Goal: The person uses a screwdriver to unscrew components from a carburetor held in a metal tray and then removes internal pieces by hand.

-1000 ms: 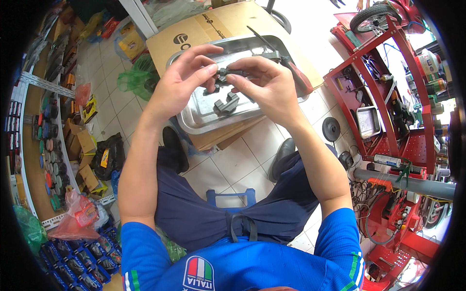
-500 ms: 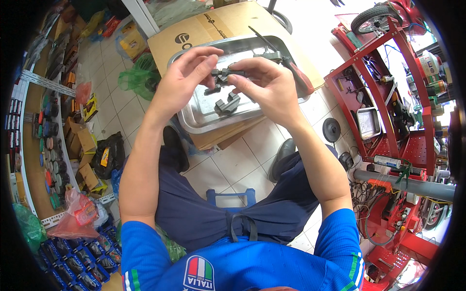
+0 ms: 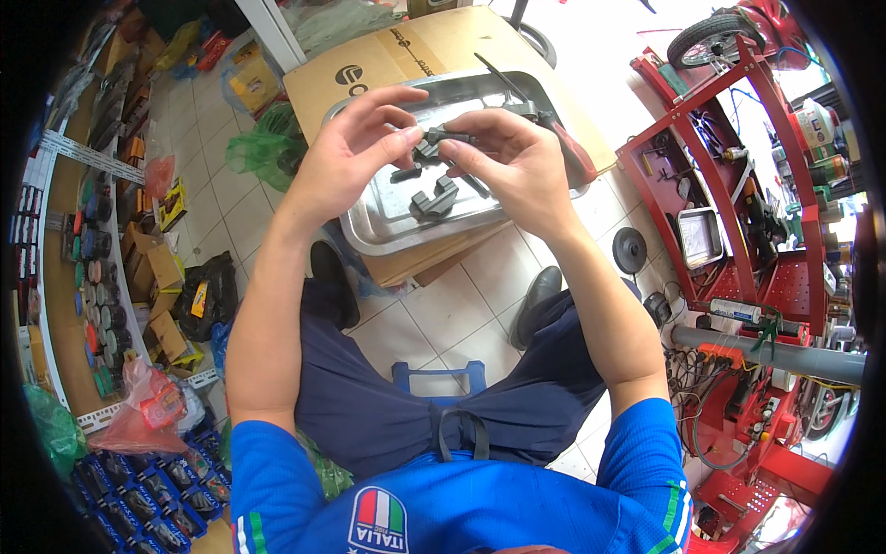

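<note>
Over the metal tray (image 3: 374, 246), my right hand (image 3: 517, 162) pinches a small dark metal part (image 3: 447, 136) between thumb and fingers. My left hand (image 3: 355, 152) has its thumb and forefinger closed together at the part's left end; whatever is between those fingertips is too small to make out. Beneath my hands, a grey angular metal piece (image 3: 434, 198) lies in the tray. A short dark cylindrical piece (image 3: 404, 174) is beside it. Along the tray's right side rests a screwdriver with a red and black handle (image 3: 576, 155), near another grey metal part (image 3: 521, 109).
The tray stands on a cardboard box (image 3: 314, 88) between my feet. A green plastic bag (image 3: 268, 148) lies left of it. Shelves of boxed goods (image 3: 101, 277) line the left; a red tool rack (image 3: 683, 175) stands at right, with a round black disc (image 3: 630, 247) on the floor.
My left thumb and forefinger have come together at the part's left end, where they were apart before. The dark part has tilted slightly in my right hand.
</note>
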{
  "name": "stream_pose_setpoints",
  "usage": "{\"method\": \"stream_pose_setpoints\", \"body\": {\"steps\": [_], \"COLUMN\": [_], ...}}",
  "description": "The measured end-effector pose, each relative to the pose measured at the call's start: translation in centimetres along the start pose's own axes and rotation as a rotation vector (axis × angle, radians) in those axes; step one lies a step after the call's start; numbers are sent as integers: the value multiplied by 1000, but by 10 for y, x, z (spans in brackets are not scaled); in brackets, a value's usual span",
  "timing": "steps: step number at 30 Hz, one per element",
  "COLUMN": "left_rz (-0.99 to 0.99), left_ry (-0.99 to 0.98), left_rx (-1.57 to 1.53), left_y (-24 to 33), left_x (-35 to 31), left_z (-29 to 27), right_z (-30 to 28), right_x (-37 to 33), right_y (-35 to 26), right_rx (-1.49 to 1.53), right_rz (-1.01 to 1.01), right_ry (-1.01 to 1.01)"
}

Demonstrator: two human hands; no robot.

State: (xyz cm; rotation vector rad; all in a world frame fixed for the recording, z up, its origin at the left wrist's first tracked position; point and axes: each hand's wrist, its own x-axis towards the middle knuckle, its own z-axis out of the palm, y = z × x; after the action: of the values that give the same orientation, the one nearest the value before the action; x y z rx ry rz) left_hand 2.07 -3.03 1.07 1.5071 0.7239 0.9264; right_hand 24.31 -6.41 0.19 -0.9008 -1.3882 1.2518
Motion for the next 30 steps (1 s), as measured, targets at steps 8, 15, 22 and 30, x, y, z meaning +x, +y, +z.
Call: {"method": "stream_pose_setpoints", "body": {"steps": [8,15,22,30], "left_rz": [-66,49,-20,-88], "left_ry": [15,109,101,93], "left_rx": [-14,97,29,50], "left_y": [-3,2,1,1], "left_x": [3,2,2,4], "left_z": [1,6,3,2], "right_z": [0,-3,-3,-2], "right_x": [-1,2,2,2], "right_y": [0,3,5,6], "right_rx": [-12,10,39,6], "right_rz": [21,6,-2,13], "right_ry": [2,48,44,40]}}
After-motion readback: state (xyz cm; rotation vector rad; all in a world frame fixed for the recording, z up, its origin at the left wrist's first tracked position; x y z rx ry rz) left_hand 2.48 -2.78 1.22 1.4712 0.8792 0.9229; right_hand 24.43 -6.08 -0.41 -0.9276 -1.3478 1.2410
